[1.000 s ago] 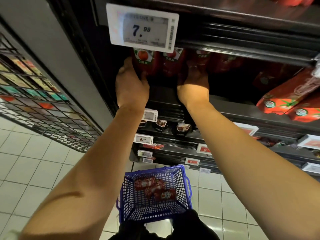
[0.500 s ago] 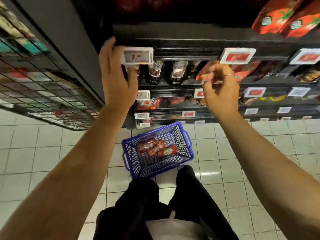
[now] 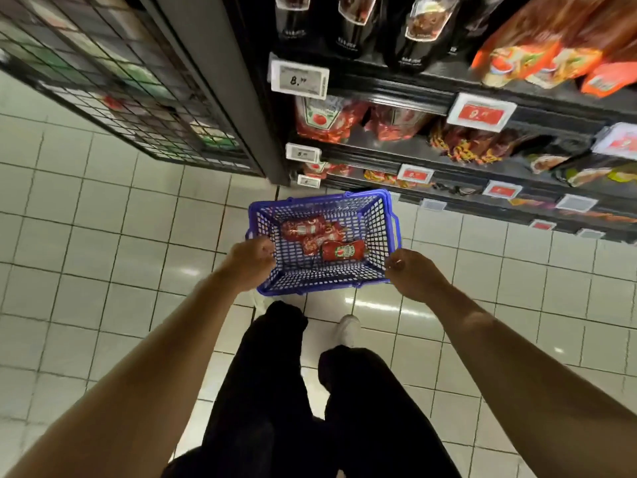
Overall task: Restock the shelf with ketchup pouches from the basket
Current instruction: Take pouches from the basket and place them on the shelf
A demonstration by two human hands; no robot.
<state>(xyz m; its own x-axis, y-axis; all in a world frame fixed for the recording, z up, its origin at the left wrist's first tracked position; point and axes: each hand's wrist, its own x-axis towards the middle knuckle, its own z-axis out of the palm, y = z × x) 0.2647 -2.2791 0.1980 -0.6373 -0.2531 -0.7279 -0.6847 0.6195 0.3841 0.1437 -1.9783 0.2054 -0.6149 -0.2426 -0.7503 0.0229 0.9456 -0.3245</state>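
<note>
Blue plastic mesh was what both of your hands hung over: your left hand (image 3: 251,260) sat above the near-left corner of the basket (image 3: 375,219), fingers loosely curled with nothing in them, and I could not tell whether it touched the rim. Between your hands, the ketchup pouches (image 3: 322,238) lay in a loose heap on the basket floor, one with its label up and partly over the others. Your right hand (image 3: 412,274) hovered at the near-right corner, also loosely curled and empty. From there, the likely slip was grabbing the top pouch by a slack corner, so it would sag and drop back, or snagging a fingertip in the mesh. The basket stood on smooth floor tiles (image 3: 103,215), so a knock could have slid it away. To the right, the shelf (image 3: 396,157) already held pouches leaning untidily, and another pushed in could topple them.
</note>
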